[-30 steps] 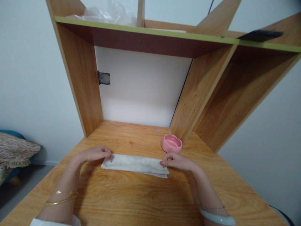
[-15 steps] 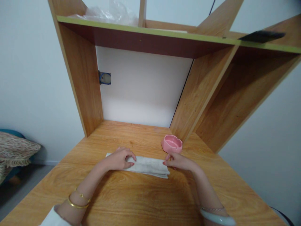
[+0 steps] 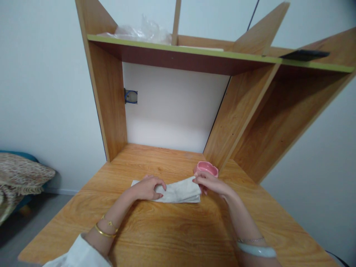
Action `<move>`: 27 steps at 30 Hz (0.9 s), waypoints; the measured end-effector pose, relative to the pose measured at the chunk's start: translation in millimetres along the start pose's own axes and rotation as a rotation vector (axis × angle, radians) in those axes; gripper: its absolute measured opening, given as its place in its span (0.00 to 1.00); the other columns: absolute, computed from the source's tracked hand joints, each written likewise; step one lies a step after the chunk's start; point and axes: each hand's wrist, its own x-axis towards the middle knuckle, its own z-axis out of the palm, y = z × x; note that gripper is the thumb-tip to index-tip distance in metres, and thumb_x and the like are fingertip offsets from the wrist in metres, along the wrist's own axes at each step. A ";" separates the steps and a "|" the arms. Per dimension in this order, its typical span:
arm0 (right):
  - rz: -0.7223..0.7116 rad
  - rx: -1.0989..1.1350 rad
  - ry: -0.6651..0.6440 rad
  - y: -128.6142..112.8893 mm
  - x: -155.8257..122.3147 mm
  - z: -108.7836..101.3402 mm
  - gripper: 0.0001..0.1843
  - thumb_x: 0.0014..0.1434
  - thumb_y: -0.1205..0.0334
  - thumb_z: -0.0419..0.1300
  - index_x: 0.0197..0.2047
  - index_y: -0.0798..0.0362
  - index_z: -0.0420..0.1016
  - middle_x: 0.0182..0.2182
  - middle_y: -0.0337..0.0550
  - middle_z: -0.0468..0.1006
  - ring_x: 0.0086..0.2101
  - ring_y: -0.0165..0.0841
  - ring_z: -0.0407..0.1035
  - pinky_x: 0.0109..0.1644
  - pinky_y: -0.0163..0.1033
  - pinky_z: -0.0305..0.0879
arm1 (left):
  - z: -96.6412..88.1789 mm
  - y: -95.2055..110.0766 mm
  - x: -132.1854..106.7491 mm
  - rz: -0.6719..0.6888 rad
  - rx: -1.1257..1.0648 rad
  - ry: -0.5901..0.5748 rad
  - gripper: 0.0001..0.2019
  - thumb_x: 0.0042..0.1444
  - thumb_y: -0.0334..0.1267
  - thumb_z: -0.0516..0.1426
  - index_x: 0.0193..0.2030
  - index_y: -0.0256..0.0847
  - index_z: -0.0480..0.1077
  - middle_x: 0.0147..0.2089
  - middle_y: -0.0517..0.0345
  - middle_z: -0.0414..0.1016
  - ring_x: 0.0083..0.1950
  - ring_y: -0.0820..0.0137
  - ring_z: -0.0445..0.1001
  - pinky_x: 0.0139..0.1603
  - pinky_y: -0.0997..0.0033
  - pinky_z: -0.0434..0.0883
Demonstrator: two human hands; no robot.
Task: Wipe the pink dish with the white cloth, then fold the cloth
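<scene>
A folded off-white cloth lies lengthwise on the wooden desk, its layers showing along the right end. My left hand rests on the left part of the cloth, thumb and index finger curved and apart. At the other end, my right hand pinches the far right corner of the cloth, which is raised a little off the desk. Just behind my right hand sits a pink ashtray with notches in its rim, partly covered by the hand.
Around the desk stands a wooden hutch whose upper shelf holds a clear plastic bag and a flat black object. An uncovered socket box is in the back panel. A fringed woven throw lies at far left.
My right hand has lifted the cloth's right end up and away from me, toward the ashtray. My left hand stays on the cloth. The whole view has shifted slightly.
</scene>
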 end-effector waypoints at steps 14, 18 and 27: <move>-0.007 -0.039 -0.016 -91.8 63.6 100.2 0.11 0.46 0.72 0.48 0.15 0.53 0.58 0.05 0.30 0.62 0.09 0.23 0.59 0.10 0.24 0.48 | -35.3 -61.3 -16.9 -0.539 0.005 0.665 0.13 0.49 0.36 0.45 0.34 0.37 0.70 0.22 0.58 0.68 0.28 0.67 0.68 0.27 0.73 0.60; -0.012 -0.094 -0.039 -97.2 80.4 130.0 0.12 0.44 0.71 0.50 0.12 0.53 0.58 0.04 0.31 0.61 0.09 0.24 0.59 0.10 0.25 0.51 | -34.2 -71.0 -18.7 -0.629 0.014 0.709 0.14 0.49 0.38 0.46 0.34 0.38 0.70 0.23 0.58 0.69 0.28 0.67 0.69 0.27 0.74 0.60; -0.008 -0.152 -0.098 -95.2 93.2 167.9 0.13 0.46 0.68 0.52 0.13 0.53 0.61 0.03 0.31 0.58 0.09 0.26 0.59 0.12 0.28 0.57 | -34.3 -78.8 -18.9 -0.708 0.021 0.713 0.14 0.51 0.40 0.45 0.34 0.38 0.70 0.26 0.56 0.71 0.31 0.66 0.71 0.26 0.74 0.60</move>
